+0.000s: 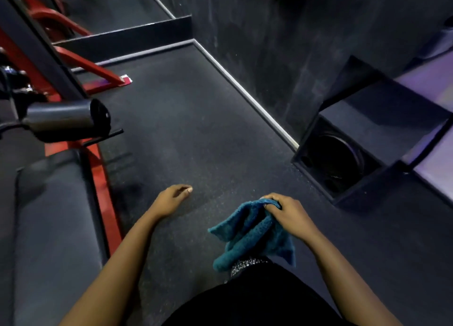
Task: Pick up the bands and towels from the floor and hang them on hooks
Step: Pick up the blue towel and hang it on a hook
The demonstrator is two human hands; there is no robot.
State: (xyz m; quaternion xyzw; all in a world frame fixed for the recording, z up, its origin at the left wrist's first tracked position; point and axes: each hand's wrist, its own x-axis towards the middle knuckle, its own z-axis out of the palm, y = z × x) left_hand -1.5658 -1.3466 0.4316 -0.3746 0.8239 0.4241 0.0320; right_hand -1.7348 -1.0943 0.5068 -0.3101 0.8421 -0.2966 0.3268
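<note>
Beside a red-framed bench [61, 227], the left hand [171, 199] hangs empty, fingers loosely curled. The right hand [289, 215] pinches a teal towel [252, 235] by its top fold; the cloth droops below the grip, clear of the floor [196, 129]. No hook visible; a firm bunched hold should keep it from slipping.

a teal terry towel [252, 235], soft and crumpled, hangs in loose folds above the dark speckled floor; its top edge is bunched up, its corners droop downward, and one corner sticks out to the left.
</note>
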